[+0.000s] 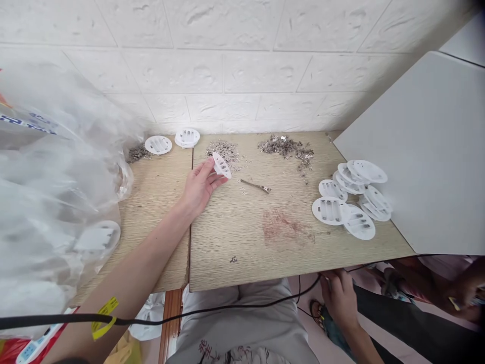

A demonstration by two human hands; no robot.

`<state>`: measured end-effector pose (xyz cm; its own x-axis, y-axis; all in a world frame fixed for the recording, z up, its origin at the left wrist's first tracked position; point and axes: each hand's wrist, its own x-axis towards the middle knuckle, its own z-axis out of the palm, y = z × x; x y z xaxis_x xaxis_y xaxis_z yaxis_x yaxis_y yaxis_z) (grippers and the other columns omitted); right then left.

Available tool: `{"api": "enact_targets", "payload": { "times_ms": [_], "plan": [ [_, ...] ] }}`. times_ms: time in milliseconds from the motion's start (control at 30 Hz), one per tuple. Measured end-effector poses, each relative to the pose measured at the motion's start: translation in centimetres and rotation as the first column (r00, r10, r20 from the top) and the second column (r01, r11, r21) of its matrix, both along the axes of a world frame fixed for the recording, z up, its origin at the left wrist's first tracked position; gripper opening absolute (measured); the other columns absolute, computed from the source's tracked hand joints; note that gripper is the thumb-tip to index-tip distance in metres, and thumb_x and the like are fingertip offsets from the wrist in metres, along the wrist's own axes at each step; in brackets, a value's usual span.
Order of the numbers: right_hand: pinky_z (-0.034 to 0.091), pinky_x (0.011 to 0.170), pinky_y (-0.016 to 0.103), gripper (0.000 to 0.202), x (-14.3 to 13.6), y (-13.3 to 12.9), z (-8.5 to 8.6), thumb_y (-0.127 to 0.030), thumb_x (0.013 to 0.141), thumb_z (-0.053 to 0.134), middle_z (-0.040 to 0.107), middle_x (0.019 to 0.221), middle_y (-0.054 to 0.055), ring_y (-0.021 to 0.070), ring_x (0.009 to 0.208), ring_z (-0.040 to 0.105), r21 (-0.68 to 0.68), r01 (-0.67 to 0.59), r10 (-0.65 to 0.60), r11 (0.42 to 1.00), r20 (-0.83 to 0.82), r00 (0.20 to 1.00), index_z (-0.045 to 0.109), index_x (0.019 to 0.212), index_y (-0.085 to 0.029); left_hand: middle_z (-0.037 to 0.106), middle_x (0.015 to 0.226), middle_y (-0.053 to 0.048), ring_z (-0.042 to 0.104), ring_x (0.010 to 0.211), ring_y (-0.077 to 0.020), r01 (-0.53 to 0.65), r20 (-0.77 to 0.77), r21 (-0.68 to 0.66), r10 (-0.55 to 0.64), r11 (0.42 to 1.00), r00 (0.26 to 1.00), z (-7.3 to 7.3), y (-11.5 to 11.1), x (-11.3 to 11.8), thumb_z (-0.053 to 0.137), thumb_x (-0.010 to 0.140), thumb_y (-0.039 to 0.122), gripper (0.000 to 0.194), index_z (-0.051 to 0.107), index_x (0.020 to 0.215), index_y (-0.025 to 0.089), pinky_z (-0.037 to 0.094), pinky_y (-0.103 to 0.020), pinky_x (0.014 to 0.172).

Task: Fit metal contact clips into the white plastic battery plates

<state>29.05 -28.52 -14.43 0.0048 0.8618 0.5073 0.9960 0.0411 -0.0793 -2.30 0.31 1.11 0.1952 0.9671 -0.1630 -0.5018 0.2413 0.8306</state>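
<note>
My left hand (200, 186) holds a round white plastic piece (222, 166) tilted between thumb and fingers, over the wooden table near a pile of small metal bits (227, 151). Metal tweezers (255, 186) lie just right of it. My right hand (338, 290) is below the table's front edge at the right, its fingers bent near a black cable; whether it holds anything is hidden. Two spots with white round pieces, one single (158, 145) and one stacked (187, 137), are at the back left. Several similar pieces (329, 210) lie overlapping at the right.
A large clear plastic bag (56, 192) covers the left side. A second metal pile (284, 146) lies at the back, before the white brick wall. A grey-white panel (424, 162) stands at the right. A black cable (212, 308) crosses the front. Another person's hand (464, 290) shows lower right.
</note>
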Motion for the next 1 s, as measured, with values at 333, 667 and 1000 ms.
{"api": "enact_targets", "payload": {
  "times_ms": [333,667,1000],
  "plan": [
    [0.050,0.066,0.028,0.017,1.5,-2.1,4.9,-0.010,0.087,0.043,0.065,0.089,0.008,0.0176,0.076,0.064,-0.040,-0.152,0.145,0.988,-0.136,0.980,0.050,0.101,-0.019,0.069,0.097,-0.010,0.065,0.080,-0.0160,-0.002,0.007,0.002,0.002,1.000,1.000,0.0,0.0,0.1,0.068,0.079,0.037,0.025,0.065,0.088,0.013,0.053,-0.034,0.085],
    [0.053,0.066,0.026,0.010,-2.6,0.0,1.8,-0.023,0.093,0.048,0.067,0.083,0.007,0.0182,0.078,0.067,-0.150,-0.224,0.197,0.963,-0.175,0.965,0.057,0.094,-0.020,0.068,0.098,-0.011,0.065,0.081,-0.0168,0.001,-0.005,0.000,-0.001,1.000,1.000,0.1,0.0,0.0,0.068,0.079,0.037,0.025,0.066,0.087,0.013,0.053,-0.035,0.085],
    [0.052,0.051,0.033,0.046,-5.8,2.6,-3.4,-0.036,0.096,0.033,0.067,0.063,0.011,0.0251,0.060,0.066,-0.311,-0.091,0.014,0.946,-0.242,0.970,0.066,0.070,-0.019,0.069,0.097,-0.011,0.066,0.082,-0.0172,0.016,0.005,-0.065,-0.016,0.998,1.000,0.5,0.0,-0.1,0.065,0.081,0.034,0.023,0.067,0.091,0.013,0.054,-0.034,0.084]
  ]
}}
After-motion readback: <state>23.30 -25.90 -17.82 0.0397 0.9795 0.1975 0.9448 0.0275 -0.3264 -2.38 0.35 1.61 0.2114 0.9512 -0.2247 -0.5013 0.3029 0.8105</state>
